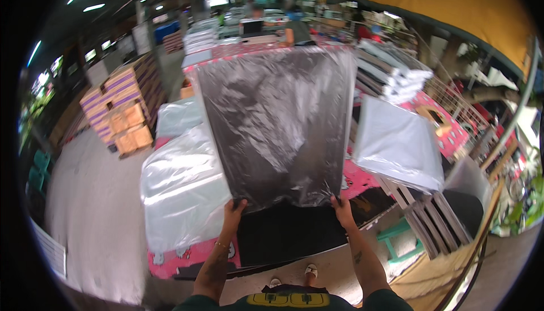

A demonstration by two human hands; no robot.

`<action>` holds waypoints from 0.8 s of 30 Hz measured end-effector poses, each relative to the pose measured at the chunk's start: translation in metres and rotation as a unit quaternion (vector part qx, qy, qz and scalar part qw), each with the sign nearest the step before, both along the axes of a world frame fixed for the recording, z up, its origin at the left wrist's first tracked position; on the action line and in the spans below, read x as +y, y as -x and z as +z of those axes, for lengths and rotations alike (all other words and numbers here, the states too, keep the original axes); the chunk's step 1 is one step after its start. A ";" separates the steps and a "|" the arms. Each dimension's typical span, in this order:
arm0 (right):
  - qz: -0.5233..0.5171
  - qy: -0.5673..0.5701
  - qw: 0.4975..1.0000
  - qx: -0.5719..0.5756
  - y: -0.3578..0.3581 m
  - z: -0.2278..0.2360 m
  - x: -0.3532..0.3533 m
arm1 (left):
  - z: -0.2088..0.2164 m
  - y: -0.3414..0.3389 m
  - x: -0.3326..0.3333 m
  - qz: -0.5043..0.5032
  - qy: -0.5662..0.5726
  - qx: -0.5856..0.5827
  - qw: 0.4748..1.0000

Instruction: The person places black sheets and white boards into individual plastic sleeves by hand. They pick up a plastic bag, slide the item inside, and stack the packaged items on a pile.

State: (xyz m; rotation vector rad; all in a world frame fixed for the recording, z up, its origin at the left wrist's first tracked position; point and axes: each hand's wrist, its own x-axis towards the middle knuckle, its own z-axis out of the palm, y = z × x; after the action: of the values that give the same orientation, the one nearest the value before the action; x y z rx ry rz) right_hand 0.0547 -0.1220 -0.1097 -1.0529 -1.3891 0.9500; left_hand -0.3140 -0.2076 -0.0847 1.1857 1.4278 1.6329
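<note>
A large dark rectangular panel in a clear plastic bag (277, 124) is tilted up in front of me above the table. My left hand (233, 209) is closed on its near left corner, and my right hand (341, 206) grips the near right corner. The plastic is wrinkled and shiny along the near edge between my hands. Beneath that edge, a flat black board (292, 234) lies on the table, nearest to me. To the left of the panel rests a stack of clear plastic bags (182, 189).
A pink patterned cloth (357, 179) covers the table. Plastic-wrapped panels (399, 141) are piled at the right, above leaning grey frames (433, 226) and a green stool (399, 237). Stacked cartons (122, 98) stand on the left floor. People work farther back.
</note>
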 end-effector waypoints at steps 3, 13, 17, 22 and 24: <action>-0.002 0.111 0.992 0.060 -0.036 0.069 0.000 | 0.083 -0.037 0.022 -0.034 -0.011 -0.037 0.999; -0.261 0.053 0.931 0.249 -0.300 0.155 0.017 | 0.142 -0.264 0.200 -0.400 0.116 -0.233 0.879; -0.298 0.067 0.926 0.223 -0.340 0.132 0.030 | 0.110 -0.315 0.214 -0.337 0.150 -0.367 0.854; -0.281 0.114 0.943 0.136 -0.394 0.106 0.025 | 0.096 -0.297 0.151 -0.267 0.067 -0.228 0.934; -0.337 0.116 0.931 0.080 -0.393 0.111 0.019 | 0.089 -0.232 0.111 -0.208 0.027 -0.051 0.976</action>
State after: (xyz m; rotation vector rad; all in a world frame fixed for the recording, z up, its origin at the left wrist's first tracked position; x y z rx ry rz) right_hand 0.4479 -0.1028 0.0011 -1.4657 -0.6974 0.6662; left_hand -0.0823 -0.0971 0.0041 1.2509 1.0663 1.3330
